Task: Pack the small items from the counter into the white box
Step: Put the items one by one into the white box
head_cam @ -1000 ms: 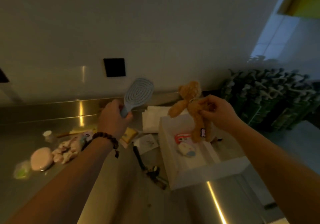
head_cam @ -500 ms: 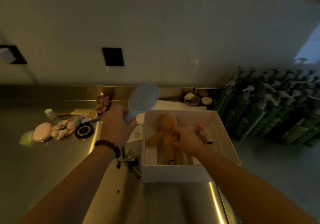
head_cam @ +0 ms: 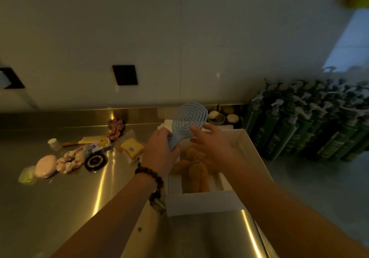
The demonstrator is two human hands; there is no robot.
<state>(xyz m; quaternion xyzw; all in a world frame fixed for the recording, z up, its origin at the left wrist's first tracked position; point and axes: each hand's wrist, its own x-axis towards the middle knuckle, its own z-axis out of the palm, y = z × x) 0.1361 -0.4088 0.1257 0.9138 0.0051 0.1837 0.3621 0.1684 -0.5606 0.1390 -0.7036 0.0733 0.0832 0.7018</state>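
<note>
Left hand (head_cam: 159, 154) grips the handle of the blue brush (head_cam: 187, 121), head up, over the far left corner of the white box (head_cam: 201, 201). Right hand (head_cam: 213, 148) has let go of the bear (head_cam: 194, 168) and come up out of the box; its fingers are now spread and loose, fingertips (head_cam: 193, 128) at the brush head, and whether they touch it can't be told. It holds nothing. Half a second ago that hand was down in the box on the bear. Bear now lies flat inside the box, head toward the wall. Brush has shifted right, toward the box.

Unpacked on the counter (head_cam: 60, 207), left of the box: pink case (head_cam: 45, 166), floral scrunchie (head_cam: 68, 159), black disc (head_cam: 95, 161), yellow sponge (head_cam: 132, 148), small carton (head_cam: 100, 145). Green spray bottles (head_cam: 309, 122) stand right of the box.
</note>
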